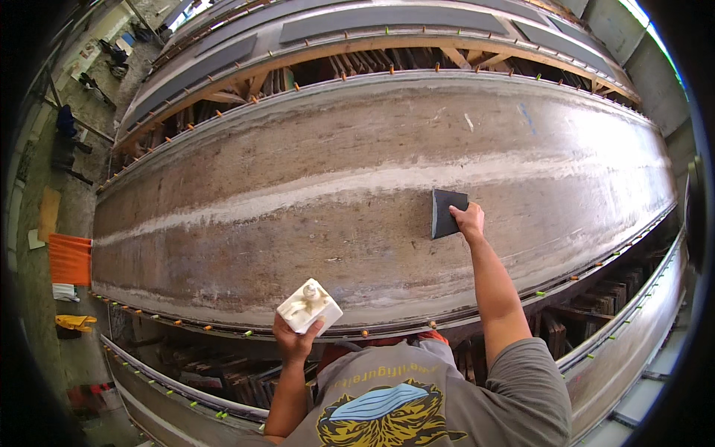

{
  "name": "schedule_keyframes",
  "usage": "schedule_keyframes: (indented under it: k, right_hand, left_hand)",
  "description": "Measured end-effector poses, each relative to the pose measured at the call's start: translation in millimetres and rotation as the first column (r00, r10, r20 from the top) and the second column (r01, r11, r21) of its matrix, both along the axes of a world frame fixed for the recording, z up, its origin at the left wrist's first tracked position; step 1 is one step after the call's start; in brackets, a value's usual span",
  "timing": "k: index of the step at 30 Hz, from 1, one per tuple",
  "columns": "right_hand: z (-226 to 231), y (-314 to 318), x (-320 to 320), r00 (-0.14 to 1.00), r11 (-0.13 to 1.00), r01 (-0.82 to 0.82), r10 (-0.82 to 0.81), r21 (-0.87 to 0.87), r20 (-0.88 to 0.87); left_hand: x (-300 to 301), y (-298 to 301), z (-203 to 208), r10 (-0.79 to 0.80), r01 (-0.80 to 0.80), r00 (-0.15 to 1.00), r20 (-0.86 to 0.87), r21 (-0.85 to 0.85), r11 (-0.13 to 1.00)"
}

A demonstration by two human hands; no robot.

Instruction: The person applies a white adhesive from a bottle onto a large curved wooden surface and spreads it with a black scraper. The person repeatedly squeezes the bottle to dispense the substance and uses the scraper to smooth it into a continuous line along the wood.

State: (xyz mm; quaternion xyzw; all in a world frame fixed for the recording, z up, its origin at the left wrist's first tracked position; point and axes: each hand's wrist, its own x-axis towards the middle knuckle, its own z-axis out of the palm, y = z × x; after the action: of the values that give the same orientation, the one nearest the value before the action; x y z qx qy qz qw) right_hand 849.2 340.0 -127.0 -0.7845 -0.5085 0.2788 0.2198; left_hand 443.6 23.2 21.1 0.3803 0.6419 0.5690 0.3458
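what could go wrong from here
The left hand holds the white boxy object by the near edge of the long worktable, so it might slip and fall. The right hand grips the dark flat pad at one side, so it may twist. The left hand could also knock the orange pegs along that edge.

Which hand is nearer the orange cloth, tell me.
Left. The left hand is to the right of the orange cloth; the right hand is much farther right, holding a dark pad.
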Motion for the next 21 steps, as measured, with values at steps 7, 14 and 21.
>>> schedule_keyframes:
  k: [7, 14, 21]
  right_hand:
    - [60.4, -8.6, -25.3, 0.880, 0.963, -0.226, 0.138, 0.146, 0.455]
    - [-14.8, -141.3, -202.1, 0.284, 0.743, -0.666, 0.161, 0.074, 0.945]
    - [49.4, -215.8, -295.4, 0.490, 0.488, -0.872, 0.869, -0.041, -0.064]
  left_hand:
    - [14.3, -25.6, 1.2, 0.000, 0.004, 0.991, -0.136, 0.026, 1.000]
    - [-1.9, -31.8, 2.7, -0.046, 0.051, 0.994, -0.102, 0.048, 0.998]
    - [-31.5, -30.8, -1.8, -0.061, 0.067, 0.995, -0.084, 0.080, 0.995]
